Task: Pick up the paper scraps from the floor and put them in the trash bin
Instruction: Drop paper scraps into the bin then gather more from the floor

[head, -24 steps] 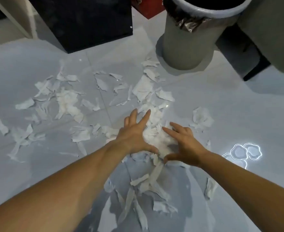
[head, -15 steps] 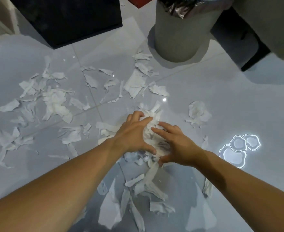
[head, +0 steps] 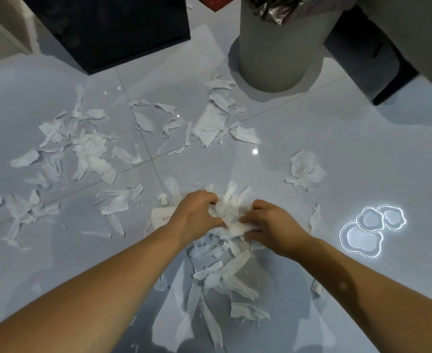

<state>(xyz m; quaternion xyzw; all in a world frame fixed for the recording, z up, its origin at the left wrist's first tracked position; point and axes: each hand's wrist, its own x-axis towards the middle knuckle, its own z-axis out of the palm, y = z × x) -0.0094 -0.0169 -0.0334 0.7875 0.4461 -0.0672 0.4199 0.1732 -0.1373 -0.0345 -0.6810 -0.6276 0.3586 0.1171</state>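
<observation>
Two hands, my left hand (head: 197,215) and right hand (head: 273,225), clutch a bundle of paper scraps (head: 231,222) on the floor (head: 337,149); the trash bin (head: 278,52) stands beyond.

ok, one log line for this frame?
step: gathering scraps | left hand: closed on paper wad | right hand: closed on same wad | bin: upright, ahead | floor: many scraps left
</observation>
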